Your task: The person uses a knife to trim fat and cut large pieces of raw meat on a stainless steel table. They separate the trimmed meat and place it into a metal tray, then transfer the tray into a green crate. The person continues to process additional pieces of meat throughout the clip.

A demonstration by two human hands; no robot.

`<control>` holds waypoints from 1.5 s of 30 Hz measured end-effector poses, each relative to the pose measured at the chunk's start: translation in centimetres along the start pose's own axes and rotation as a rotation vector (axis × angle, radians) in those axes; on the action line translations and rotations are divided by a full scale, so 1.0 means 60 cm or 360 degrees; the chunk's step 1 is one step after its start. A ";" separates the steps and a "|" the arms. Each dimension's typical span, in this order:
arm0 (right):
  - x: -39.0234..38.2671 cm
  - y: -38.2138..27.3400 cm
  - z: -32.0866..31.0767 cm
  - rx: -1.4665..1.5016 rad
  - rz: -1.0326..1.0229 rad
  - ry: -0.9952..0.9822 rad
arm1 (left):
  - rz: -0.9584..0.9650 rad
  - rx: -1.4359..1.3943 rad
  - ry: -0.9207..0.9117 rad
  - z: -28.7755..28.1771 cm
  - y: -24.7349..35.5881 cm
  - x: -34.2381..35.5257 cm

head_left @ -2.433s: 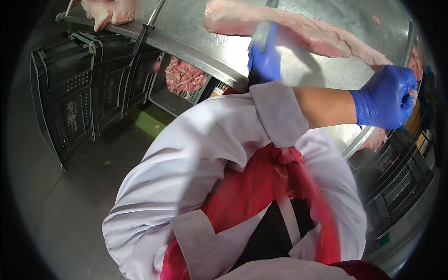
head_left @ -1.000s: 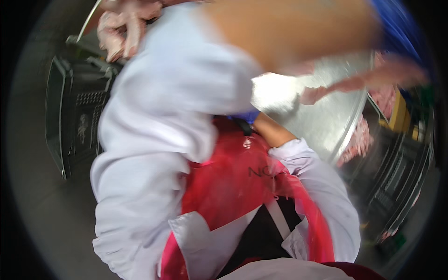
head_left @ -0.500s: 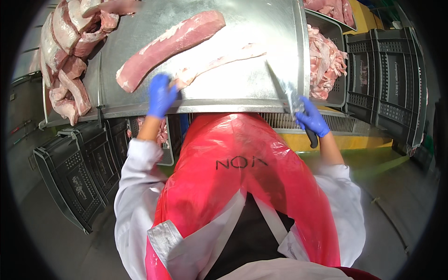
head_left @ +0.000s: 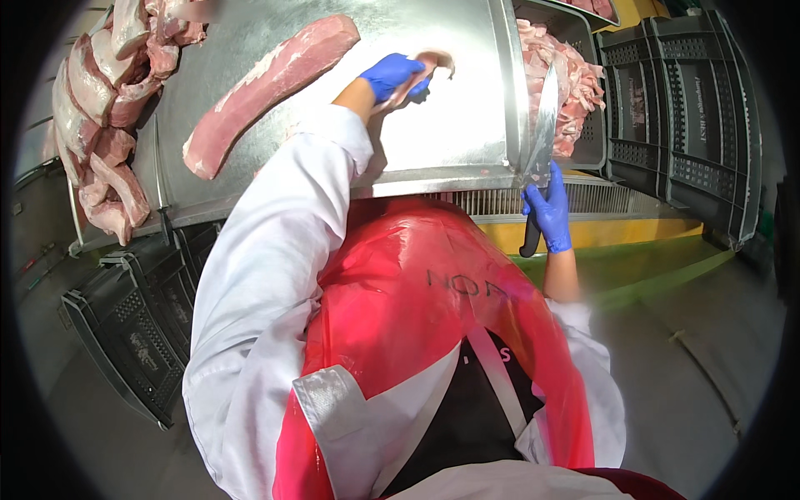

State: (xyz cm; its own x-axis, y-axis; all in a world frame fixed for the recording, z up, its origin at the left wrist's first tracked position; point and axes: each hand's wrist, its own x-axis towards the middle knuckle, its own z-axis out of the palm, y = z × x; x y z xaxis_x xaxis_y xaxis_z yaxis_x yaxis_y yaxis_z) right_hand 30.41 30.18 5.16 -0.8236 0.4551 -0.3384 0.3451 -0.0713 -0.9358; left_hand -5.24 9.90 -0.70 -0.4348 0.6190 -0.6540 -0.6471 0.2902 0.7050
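Observation:
My left hand (head_left: 392,77), in a blue glove, grips a thin pale strip of meat trimming (head_left: 435,60) over the steel worktop (head_left: 450,142). A long trimmed pink loin (head_left: 267,96) lies left of it. My right hand (head_left: 546,208), gloved in blue, is closed on a knife (head_left: 543,117) with a black handle, its blade pointing away from me at the worktop's right edge, in front of a tub of pale trimmings (head_left: 567,92).
Several cuts of meat (head_left: 112,117) are heaped at the left, beside a sharpening steel (head_left: 161,183). Black crates stand right (head_left: 683,125) and lower left (head_left: 133,325). A tray of meat (head_left: 583,7) is at the back right, and a yellow platform (head_left: 625,225) lies below the worktop.
Since half a second ago my left hand has moved forward and right, lifting the strip into a curl. My right hand has shifted slightly, and the blade now stands more upright in the picture.

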 end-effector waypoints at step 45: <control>0.170 -0.130 0.374 -0.1177 -0.0368 -0.1375 | 0.0345 0.2202 0.1574 -0.294 -0.291 -0.436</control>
State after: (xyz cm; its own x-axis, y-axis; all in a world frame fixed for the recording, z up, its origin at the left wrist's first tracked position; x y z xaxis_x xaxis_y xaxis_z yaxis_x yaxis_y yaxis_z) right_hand 9.19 15.45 6.79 -0.8356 -0.3885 -0.3884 0.0903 0.6003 -0.7946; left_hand 6.39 -24.28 -0.75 -0.9713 0.2315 -0.0543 0.2219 0.9645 0.1431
